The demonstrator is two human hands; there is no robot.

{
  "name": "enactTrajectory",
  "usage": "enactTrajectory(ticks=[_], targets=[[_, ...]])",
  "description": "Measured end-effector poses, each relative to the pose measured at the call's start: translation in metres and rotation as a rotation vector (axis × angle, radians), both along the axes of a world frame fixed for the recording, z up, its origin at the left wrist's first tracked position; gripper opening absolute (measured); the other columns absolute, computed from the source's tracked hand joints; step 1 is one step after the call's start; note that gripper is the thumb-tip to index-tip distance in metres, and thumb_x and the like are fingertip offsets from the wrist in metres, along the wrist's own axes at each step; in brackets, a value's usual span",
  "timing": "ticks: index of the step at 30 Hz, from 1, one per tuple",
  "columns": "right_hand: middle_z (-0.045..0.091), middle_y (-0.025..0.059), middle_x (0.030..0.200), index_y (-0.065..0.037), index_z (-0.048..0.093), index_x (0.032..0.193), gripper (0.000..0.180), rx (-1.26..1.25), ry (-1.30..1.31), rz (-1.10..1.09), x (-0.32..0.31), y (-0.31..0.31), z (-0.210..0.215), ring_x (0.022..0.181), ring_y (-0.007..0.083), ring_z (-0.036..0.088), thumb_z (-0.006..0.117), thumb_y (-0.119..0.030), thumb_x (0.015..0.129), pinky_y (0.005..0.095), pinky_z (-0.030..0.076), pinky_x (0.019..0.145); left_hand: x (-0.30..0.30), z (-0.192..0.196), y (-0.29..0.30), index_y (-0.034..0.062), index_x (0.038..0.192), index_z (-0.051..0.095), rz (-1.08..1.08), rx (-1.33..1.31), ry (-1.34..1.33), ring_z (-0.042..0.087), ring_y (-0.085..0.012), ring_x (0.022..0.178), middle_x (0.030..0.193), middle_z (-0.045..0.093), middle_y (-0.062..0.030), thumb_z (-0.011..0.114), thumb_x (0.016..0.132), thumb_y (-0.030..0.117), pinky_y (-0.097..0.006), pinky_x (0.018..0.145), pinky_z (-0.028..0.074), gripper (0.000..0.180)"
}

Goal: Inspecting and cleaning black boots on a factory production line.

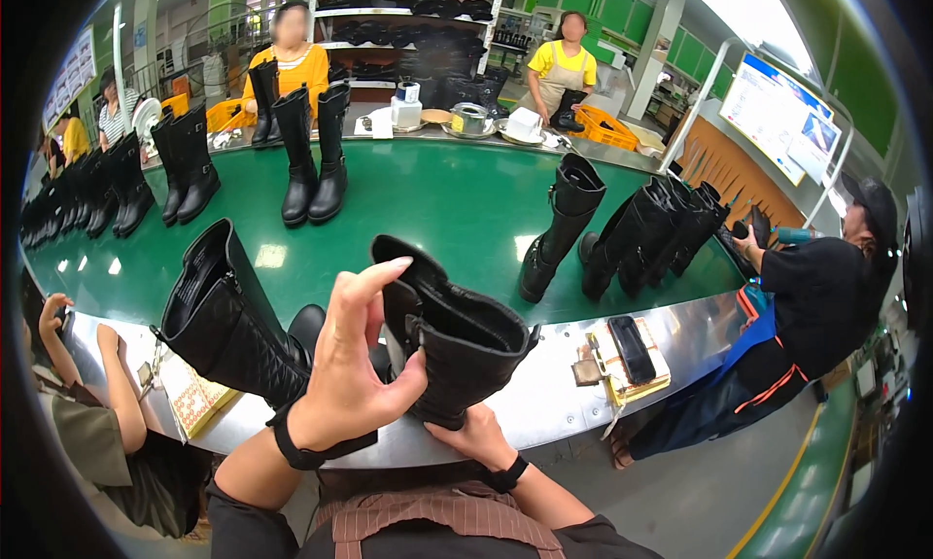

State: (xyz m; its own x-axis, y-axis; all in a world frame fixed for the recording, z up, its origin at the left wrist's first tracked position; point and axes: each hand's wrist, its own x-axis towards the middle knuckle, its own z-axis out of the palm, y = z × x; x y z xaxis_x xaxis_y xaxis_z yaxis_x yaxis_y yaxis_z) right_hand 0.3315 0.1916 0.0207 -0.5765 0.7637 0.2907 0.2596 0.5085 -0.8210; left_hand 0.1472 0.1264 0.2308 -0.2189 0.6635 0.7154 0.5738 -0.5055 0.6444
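A tall black boot [466, 350] stands tilted in front of me, its open top facing up toward me. My left hand [352, 365] is curled at the boot's left side, the index finger at the top rim and the thumb against the shaft. Whether it pinches a small part there is hidden. My right hand [473, 436] grips the lower shaft from the near side; some of its fingers are out of sight behind the boot. Just left of my left hand stands another black boot [228, 316] with a side zipper and quilted shaft, untouched.
A green conveyor belt [408, 185] carries several black boots beyond the metal ledge [544, 403]. Right on the ledge, a phone [633, 350] lies on a yellow pad; a spotted card [191, 394] lies left. Co-workers stand across the belt and at both sides.
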Motion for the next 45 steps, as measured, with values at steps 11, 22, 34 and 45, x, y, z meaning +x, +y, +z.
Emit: enactTrajectory(ticks=[11,22,34,45], targets=[[0.066,0.0171,0.107,-0.003,0.061,0.117,0.051,-0.032,0.018,-0.01,0.003,0.003,-0.001,0.1,0.0341,0.065,0.081,-0.024,0.075,0.0406,0.052,0.088,-0.017,0.039,0.003,0.0082,0.089,0.065,0.059,-0.213,0.508,0.047,-0.0259,0.085,0.092,0.039,-0.0097,0.085,0.066,0.013,-0.037,0.071,0.043,0.03],[0.066,0.0174,0.107,-0.003,0.06,0.118,0.054,-0.001,0.029,-0.015,0.003,0.001,0.0,0.1,0.0354,0.065,0.081,-0.025,0.074,0.0408,0.052,0.088,-0.011,0.022,0.004,0.0048,0.078,0.066,0.102,-0.03,0.551,0.045,-0.0239,0.078,0.087,0.04,-0.0084,0.083,0.065,0.007,-0.035,0.065,0.04,0.021],[0.065,0.017,0.107,-0.003,0.06,0.118,0.053,-0.074,0.028,-0.029,0.006,0.001,-0.005,0.1,0.0342,0.065,0.081,-0.027,0.075,0.0406,0.052,0.087,0.009,-0.007,0.006,0.0045,0.094,0.065,0.23,0.045,0.688,0.05,-0.0281,0.078,0.088,0.049,-0.0105,0.076,0.073,0.006,-0.038,0.067,0.041,0.024],[0.066,0.017,0.105,-0.003,0.06,0.117,0.052,-0.071,0.069,-0.03,0.005,0.001,0.001,0.097,0.0341,0.065,0.081,-0.027,0.076,0.0402,0.052,0.086,0.014,-0.039,0.009,-0.0026,0.12,0.051,0.039,-0.071,0.339,0.066,-0.0264,0.069,0.076,0.063,-0.0133,0.071,0.079,-0.006,-0.034,0.065,0.05,0.046]])
